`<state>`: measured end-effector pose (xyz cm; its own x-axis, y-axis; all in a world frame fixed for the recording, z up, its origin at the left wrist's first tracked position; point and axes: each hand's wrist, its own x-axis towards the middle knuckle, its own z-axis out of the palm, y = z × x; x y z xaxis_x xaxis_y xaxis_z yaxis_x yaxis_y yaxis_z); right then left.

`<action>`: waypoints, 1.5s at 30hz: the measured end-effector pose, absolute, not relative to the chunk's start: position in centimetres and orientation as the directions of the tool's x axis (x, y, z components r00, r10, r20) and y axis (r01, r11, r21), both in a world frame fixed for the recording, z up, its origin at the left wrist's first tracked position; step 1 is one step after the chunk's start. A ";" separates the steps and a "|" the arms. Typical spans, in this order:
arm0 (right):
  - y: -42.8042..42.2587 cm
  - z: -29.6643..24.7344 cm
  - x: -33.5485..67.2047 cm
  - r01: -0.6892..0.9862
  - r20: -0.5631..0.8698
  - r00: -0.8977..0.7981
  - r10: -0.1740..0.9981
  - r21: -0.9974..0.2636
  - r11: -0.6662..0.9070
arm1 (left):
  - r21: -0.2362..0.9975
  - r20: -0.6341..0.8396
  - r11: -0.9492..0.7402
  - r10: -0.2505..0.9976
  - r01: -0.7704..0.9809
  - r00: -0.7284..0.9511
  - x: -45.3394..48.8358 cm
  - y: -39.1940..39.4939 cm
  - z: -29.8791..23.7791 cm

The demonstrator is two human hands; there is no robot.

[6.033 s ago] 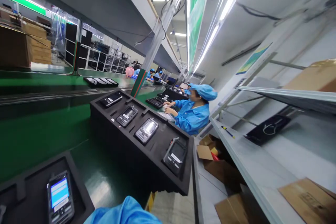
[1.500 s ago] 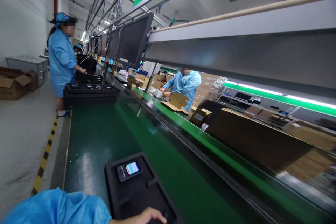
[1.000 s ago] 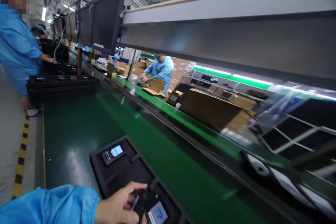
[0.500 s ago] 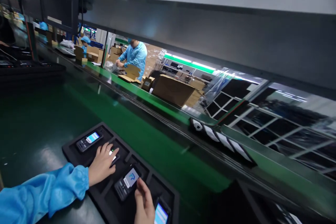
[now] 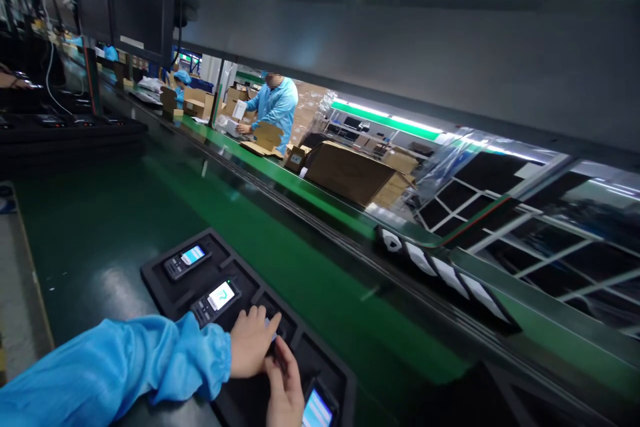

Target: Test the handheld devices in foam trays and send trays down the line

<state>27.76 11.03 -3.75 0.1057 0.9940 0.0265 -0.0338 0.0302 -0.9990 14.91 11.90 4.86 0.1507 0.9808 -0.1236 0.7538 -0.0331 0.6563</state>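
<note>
A black foam tray (image 5: 165,303) lies on the green table and holds several black handheld devices with small screens and keypads. The first device (image 5: 186,260) and the second device (image 5: 216,299) lie face up with lit screens. My left hand (image 5: 254,340), in a blue sleeve, lies over the third device with its fingers stretched and apart. Most of that device is hidden under it. My right hand (image 5: 285,383) closes thumb and fingers at the near right side of the same device. Beside the right hand, another lit device (image 5: 319,407) sits in the tray's near end.
A ledge with a rail runs behind the tray, bearing a black strip with white pieces (image 5: 445,277). A dark object (image 5: 465,397) stands at the lower right. Cardboard boxes (image 5: 350,170) and a person in blue (image 5: 275,107) are beyond. A grey panel (image 5: 400,60) hangs overhead.
My left hand has moved right, from the second device to the third, leaving the second one's lit screen uncovered. My right hand stays by the third device. The view has shifted slightly left.
</note>
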 end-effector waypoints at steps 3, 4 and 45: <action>10.2 -2.5 27.2 -0.051 -0.024 0.114 0.993 -0.999 -0.018 | 0.772 -0.126 -0.008 0.978 0.635 0.165 13.8 12.7 4.9; 9.7 -2.0 27.0 -0.034 0.017 0.134 0.991 -0.999 0.022 | 0.816 -0.128 0.006 0.977 0.578 0.171 13.3 12.6 4.8; 6.5 2.5 24.1 -0.299 -0.095 -0.370 0.924 -0.930 -0.215 | 0.906 -0.146 0.206 0.972 -0.370 0.183 9.7 6.6 3.5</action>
